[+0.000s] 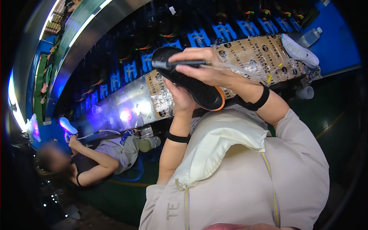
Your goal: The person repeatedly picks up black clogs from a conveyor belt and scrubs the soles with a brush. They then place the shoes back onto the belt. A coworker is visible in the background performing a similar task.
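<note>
A black shoe sole (188, 82) with an orange edge at its heel is tilted in front of me, above the bench. My left hand (179, 96) holds it from below, with the fingers mostly hidden behind it. In my right hand (203, 67) is a tube-fed brush (188, 63) with a dark handle, gripped between thumb and fingers. Its pale tip lies over the toe end of the sole; whether it touches I cannot tell. A clear tube (234, 68) runs from the brush's rear end past my wrist to the right.
Printed cardboard under clear wrap (253, 51) covers the bench beside bare metal (130, 97). At the right are a white shoe part (299, 50), a plastic bottle (311, 37) and a cup (305, 92). Blue racks (199, 37) line the back. A co-worker (96, 165) sits at left.
</note>
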Action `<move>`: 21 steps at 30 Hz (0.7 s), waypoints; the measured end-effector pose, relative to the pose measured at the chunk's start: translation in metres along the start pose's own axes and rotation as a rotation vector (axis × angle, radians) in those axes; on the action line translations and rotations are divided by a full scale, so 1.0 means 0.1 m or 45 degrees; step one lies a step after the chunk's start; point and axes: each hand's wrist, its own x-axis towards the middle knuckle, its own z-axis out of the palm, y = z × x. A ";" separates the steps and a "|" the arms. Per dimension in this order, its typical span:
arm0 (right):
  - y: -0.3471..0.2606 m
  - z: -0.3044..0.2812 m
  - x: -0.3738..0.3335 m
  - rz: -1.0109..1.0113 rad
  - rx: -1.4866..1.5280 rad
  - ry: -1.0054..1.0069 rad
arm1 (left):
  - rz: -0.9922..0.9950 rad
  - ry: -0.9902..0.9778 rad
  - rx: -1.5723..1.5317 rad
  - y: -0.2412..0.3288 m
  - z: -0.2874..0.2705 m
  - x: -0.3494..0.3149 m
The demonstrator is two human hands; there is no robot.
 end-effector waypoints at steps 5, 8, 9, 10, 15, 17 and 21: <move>0.08 -0.19 0.03 0.193 0.576 -0.094 | -0.071 -0.182 -0.118 0.16 0.04 -0.01; 0.07 -0.12 0.01 -0.105 0.052 -0.019 | 0.002 -0.036 0.080 0.11 0.09 -0.02; 0.06 -0.16 -0.01 -0.339 -0.171 -0.145 | 0.022 -0.037 0.110 0.09 0.09 -0.01; -0.02 -0.20 -0.02 -0.276 -0.082 -0.318 | 0.095 -0.240 0.012 0.12 0.02 0.02; -0.05 -0.22 -0.04 0.017 0.020 -0.123 | 0.134 -0.007 -0.092 0.20 -0.06 0.15; -0.11 -0.20 -0.06 -0.331 -0.289 -0.337 | 0.220 0.084 -0.019 0.24 -0.09 0.21; -0.25 -0.16 -0.16 -0.128 0.117 -0.368 | 0.145 -0.044 -0.191 0.40 -0.01 0.23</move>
